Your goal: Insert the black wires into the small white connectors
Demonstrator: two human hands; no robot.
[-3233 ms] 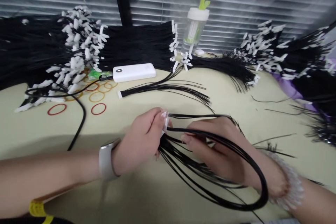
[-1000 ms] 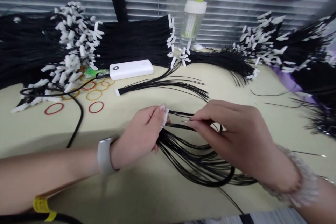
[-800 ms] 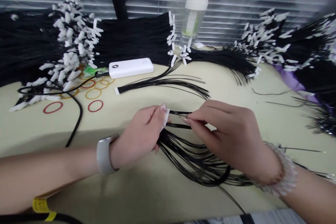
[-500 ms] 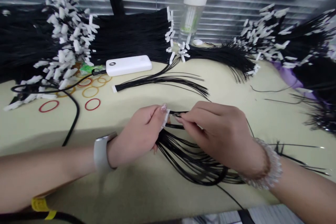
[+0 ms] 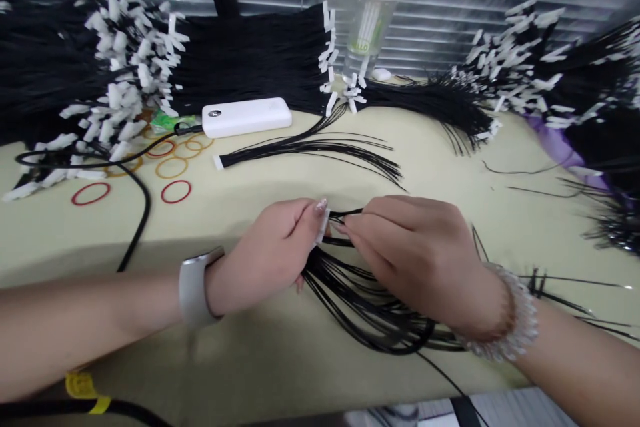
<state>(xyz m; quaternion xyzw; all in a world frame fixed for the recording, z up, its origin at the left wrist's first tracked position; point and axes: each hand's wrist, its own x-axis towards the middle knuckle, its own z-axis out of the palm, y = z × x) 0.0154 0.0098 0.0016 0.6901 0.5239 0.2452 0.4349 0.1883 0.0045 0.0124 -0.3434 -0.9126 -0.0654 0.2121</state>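
Between thumb and fingers, my left hand [image 5: 273, 247] grips a white connector [image 5: 323, 227] over the table. A bundle of black wires [image 5: 360, 303] fans out from the connector to the right, drooping in loops below my right hand [image 5: 415, 250]. The fingertips of my right hand are pinched on a thin black wire close to the connector's face; the wire's end is hard to make out. Just behind my hands lies another wire harness [image 5: 310, 147], its white connector at the left and loose wire ends at the right.
A white power bank [image 5: 247, 117] with a black cable lies behind, near red and yellow rubber bands [image 5: 176, 191]. Stacks of black wires [image 5: 250, 57] with white connectors line the back. A bottle [image 5: 373, 23] stands there. More wires [image 5: 590, 93] are piled at the right.
The view has shifted slightly. My right fingertips are a little closer to the connector; my left hand keeps its grip on it.
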